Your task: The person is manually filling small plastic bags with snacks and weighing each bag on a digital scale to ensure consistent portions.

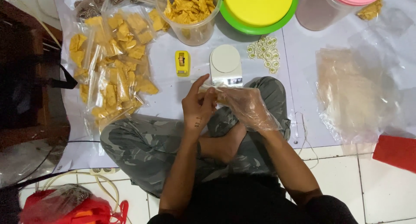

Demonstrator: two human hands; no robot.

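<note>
Handling a small clear bag over the lap, just below the scale: left hand fingers pinched on it, gloved right hand curled round its other end. Likely opening it; needs a clean mouth. Chip tub, stapler, filled packs near, nothing blocking.

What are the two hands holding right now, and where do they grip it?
The left hand and gloved right hand pinch a small clear plastic bag between them, apparently at its top edge; the exact grip is unclear.
</note>
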